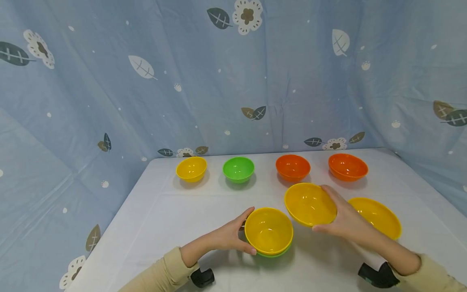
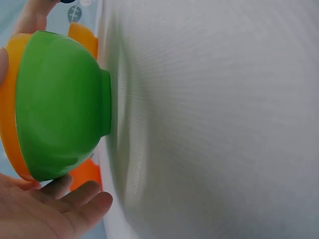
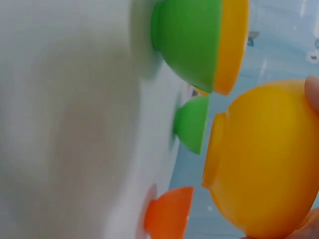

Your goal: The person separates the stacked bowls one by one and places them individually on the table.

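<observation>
My left hand (image 1: 230, 236) holds the side of a two-bowl stack, thumb at the near rim and fingers at the far side. On top of the stack is a yellow bowl (image 1: 269, 230), nested in a green bowl (image 2: 60, 104) whose foot is close over the white tablecloth. Just right of the stack, my right hand (image 1: 343, 219) grips another yellow bowl (image 1: 308, 205) by its right rim. That bowl is raised above the table, its opening tilted toward the head camera, and its underside (image 3: 266, 159) shows in the right wrist view.
Along the back of the table stand a yellow bowl (image 1: 191, 169), a green bowl (image 1: 238, 170) and two orange bowls (image 1: 293, 167). Partly behind my right forearm sits another yellow bowl (image 1: 381, 219). A patterned blue curtain (image 1: 204, 81) hangs behind the table.
</observation>
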`<state>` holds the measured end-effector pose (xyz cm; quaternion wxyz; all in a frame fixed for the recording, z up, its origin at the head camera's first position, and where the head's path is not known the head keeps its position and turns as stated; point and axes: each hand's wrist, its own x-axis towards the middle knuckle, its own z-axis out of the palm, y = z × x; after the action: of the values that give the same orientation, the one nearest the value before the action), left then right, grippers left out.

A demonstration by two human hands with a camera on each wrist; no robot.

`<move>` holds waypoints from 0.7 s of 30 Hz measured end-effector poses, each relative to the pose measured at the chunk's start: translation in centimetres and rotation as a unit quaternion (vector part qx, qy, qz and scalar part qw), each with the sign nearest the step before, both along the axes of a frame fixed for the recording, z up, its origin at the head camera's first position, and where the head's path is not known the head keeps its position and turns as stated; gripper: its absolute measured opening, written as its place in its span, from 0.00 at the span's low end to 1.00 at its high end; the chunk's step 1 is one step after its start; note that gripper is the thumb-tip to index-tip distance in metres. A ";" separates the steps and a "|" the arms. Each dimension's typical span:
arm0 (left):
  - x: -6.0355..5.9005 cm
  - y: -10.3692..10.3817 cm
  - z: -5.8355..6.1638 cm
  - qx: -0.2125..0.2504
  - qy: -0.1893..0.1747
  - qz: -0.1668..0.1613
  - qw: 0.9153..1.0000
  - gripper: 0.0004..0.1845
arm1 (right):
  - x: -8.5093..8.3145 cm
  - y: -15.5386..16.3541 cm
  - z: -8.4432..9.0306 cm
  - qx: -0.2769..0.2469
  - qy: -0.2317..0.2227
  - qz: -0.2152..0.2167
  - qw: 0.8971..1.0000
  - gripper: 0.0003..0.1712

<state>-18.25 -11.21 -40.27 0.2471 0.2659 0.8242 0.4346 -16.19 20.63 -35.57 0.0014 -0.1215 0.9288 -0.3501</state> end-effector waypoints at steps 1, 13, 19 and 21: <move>0.0 0.0 0.0 0.000 0.000 0.000 1.000 0.57 | 0.0 0.0 -0.2 0.000 0.002 -0.003 1.000 0.66; -0.1 0.1 0.0 -0.006 0.004 0.001 1.000 0.58 | 0.1 0.1 -1.9 0.020 -0.013 -0.014 1.000 0.64; -0.1 0.0 0.0 -0.006 0.003 -0.001 1.000 0.58 | 0.1 0.1 -2.4 0.022 -0.010 -0.013 1.000 0.65; -0.2 0.0 0.0 -0.005 0.003 -0.002 1.000 0.58 | 0.1 0.1 -2.5 0.023 -0.020 -0.015 0.999 0.65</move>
<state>-18.42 -11.20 -40.32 0.2471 0.2676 0.8264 0.4295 -16.07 20.76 -38.08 0.0178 -0.1003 0.9382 -0.3308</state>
